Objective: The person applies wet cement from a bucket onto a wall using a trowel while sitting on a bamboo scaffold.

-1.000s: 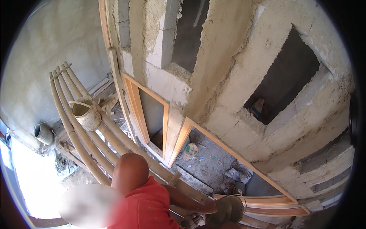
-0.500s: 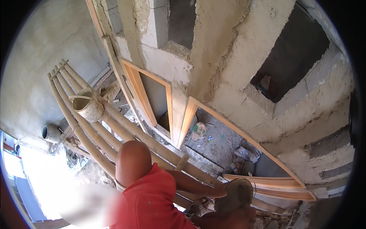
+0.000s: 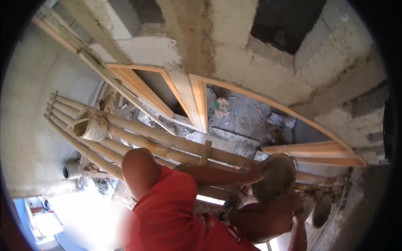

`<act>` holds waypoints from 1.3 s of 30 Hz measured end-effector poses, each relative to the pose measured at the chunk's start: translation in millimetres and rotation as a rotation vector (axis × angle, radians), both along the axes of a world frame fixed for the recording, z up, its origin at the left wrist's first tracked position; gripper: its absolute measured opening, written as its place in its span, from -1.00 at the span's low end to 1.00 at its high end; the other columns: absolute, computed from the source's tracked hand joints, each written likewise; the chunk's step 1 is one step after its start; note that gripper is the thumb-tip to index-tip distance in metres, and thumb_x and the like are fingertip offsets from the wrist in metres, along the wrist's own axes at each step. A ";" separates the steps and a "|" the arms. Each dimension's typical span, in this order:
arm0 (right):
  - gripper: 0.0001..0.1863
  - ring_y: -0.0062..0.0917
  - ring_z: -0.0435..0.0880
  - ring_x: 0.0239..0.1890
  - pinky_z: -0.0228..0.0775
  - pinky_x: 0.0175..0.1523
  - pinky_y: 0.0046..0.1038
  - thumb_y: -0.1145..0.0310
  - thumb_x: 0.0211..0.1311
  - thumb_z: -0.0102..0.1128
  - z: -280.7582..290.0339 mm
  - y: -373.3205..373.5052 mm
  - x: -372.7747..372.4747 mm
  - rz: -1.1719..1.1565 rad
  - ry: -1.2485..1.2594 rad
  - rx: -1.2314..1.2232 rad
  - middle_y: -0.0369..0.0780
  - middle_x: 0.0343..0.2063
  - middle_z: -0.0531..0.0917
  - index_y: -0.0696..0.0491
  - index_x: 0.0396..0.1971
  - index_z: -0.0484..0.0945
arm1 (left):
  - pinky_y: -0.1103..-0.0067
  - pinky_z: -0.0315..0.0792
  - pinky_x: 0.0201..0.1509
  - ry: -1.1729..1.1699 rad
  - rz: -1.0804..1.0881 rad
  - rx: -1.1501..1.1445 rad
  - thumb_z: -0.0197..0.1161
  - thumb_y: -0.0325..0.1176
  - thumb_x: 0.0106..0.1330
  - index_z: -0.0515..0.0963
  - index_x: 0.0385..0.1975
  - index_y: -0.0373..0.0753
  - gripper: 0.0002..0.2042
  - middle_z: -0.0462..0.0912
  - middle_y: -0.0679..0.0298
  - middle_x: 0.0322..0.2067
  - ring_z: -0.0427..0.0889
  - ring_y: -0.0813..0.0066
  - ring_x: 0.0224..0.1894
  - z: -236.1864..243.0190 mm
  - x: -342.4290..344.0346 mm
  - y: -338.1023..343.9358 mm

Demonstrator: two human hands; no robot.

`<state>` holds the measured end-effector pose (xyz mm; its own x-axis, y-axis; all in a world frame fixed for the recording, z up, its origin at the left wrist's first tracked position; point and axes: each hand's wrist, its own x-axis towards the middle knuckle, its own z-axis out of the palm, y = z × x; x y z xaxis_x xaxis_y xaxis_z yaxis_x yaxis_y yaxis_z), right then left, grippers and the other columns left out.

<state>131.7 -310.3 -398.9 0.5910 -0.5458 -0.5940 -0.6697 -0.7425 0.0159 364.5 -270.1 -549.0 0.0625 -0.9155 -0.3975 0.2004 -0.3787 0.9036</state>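
Note:
My left hand (image 3: pixel 252 175) is closed on the near-left rim of a mortar-caked bucket (image 3: pixel 275 178), its arm stretched across from my red sleeve. My right hand (image 3: pixel 296 215) is at the lower right, near my bare knee; its fingers are too dark and hidden to read. My other knee (image 3: pixel 141 163) rises beside the red shirt. A sandalled foot (image 3: pixel 236 194) shows below the held bucket, on bamboo poles (image 3: pixel 159 146). Further containers (image 3: pixel 322 211) sit at the right.
A pale bucket (image 3: pixel 90 127) stands on the poles at left, with a dark pipe-like container (image 3: pixel 71 170) below. Orange wooden frames (image 3: pixel 199 100) line a rough plastered wall (image 3: pixel 234 62) with openings. Rubble (image 3: pixel 243 113) lies on the ground beyond. A lashed crosspiece (image 3: pixel 205 152) spans the poles.
The view has swung, bringing the frames and poles higher and more level. The held bucket now appears higher and further right, and my right arm has come into view at lower right.

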 end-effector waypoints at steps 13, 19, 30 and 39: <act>-0.75 -0.11 0.72 -0.22 0.57 -0.09 -0.09 0.23 0.30 0.03 -33.5 11.8 34.9 -0.437 -0.054 0.131 0.01 -0.36 0.70 0.03 -0.21 0.60 | 0.44 0.44 -0.34 0.156 -0.029 0.343 0.13 -0.59 -0.04 0.55 -0.08 -0.37 -0.58 0.62 0.24 -0.31 0.56 0.41 -0.34 -30.8 -1.7 -3.9; -0.67 -0.16 0.70 -0.31 0.55 -0.20 -0.12 0.15 0.29 0.08 -5.3 -8.1 -3.6 -0.221 -0.173 -0.193 -0.05 -0.43 0.68 0.00 -0.07 0.55 | 0.49 0.40 -0.50 0.132 0.061 0.242 0.15 -0.57 -0.03 0.53 -0.10 -0.35 -0.61 0.56 0.23 -0.42 0.54 0.42 -0.45 -14.7 4.7 4.7; -0.74 -0.13 0.72 -0.15 0.58 -0.04 -0.14 0.30 0.18 0.05 -29.4 -44.4 73.0 -0.128 -0.221 0.284 0.02 -0.31 0.70 0.13 -0.32 0.64 | 0.45 0.48 -0.53 0.130 0.065 0.356 0.16 -0.52 0.00 0.51 -0.15 -0.31 -0.66 0.55 0.24 -0.46 0.55 0.42 -0.53 64.3 70.3 -11.2; -0.70 -0.23 0.67 -0.20 0.53 -0.14 -0.19 0.27 0.19 0.14 94.8 -51.1 146.5 0.247 -0.334 -0.004 -0.13 -0.28 0.67 0.07 -0.13 0.63 | 0.50 0.46 -0.50 0.127 0.070 0.386 0.11 -0.57 0.03 0.44 0.00 -0.18 -0.55 0.53 0.32 -0.35 0.56 0.49 -0.40 88.3 182.7 24.8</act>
